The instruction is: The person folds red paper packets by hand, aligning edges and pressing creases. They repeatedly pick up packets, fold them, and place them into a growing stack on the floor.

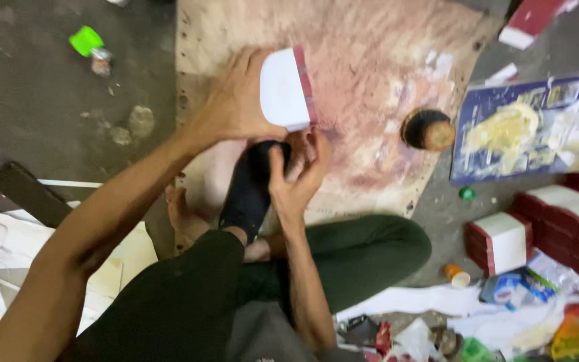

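Head view looks down on a person seated on the floor with legs folded, both bare hands raised over a worn brown board [370, 60] stained pink. The left hand [236, 100] is clenched around a small white box with a red edge [286, 88], thumb and fingers wrapped over its left face so that the white panel faces the camera. The box stands nearly upright in that grip, its long axis running top to bottom in the picture and leaning slightly to the right, with the red edge on the side away from the palm.

The right hand [299, 171] sits just below the box, close to its lower red corner. Its fingers curl around a dark object [256, 184] that looks like a black sock or cloth pad lying over the foot [182, 218]; whether the grasp is tight cannot be told. So the box lies above and slightly left of the right hand, and the left hand is the one holding it outright.

To the right of the hands a round dark pot [427, 129] rests on the board, well apart. Beyond it lies a blue printed sheet smeared with yellowish paste [524, 127]. A stack of similar red and white boxes [557, 218] stands at the right, near the knee.
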A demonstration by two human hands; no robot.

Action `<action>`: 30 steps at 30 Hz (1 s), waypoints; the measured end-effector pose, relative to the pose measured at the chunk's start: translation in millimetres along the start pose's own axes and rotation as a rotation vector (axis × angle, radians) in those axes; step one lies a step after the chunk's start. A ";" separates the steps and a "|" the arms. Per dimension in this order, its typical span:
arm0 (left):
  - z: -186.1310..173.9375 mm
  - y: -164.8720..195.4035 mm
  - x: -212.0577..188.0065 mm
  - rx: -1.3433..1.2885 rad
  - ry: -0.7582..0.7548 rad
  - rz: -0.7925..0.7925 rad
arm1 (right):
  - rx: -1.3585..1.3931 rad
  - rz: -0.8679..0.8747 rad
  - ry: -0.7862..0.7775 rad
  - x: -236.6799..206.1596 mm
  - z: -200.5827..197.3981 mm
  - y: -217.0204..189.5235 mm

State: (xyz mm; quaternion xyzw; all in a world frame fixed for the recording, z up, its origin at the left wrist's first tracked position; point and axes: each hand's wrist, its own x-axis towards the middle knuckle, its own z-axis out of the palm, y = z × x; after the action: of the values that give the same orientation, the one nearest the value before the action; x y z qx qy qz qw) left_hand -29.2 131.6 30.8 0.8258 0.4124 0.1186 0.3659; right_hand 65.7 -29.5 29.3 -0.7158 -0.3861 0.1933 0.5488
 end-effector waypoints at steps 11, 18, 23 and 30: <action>-16.5 11.9 26.4 -0.246 -0.124 -0.306 | -0.218 0.374 -0.244 88.4 -42.0 42.9; 18.9 -22.9 1.9 -0.145 0.094 -0.125 | 0.182 0.273 -0.151 73.7 -36.5 56.1; -13.7 13.8 14.2 -0.079 0.176 -0.055 | 0.089 0.164 -0.137 84.5 -27.0 44.8; -39.2 26.9 23.4 -0.255 0.037 -0.227 | 0.170 0.182 -0.044 80.8 -11.5 43.7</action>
State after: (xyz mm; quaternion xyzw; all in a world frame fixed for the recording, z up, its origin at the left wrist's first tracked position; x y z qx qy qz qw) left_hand -17.9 158.9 74.8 0.7186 0.4911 0.1431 0.4711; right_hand 139.3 20.7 4.1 -0.6944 -0.3137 0.2898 0.5791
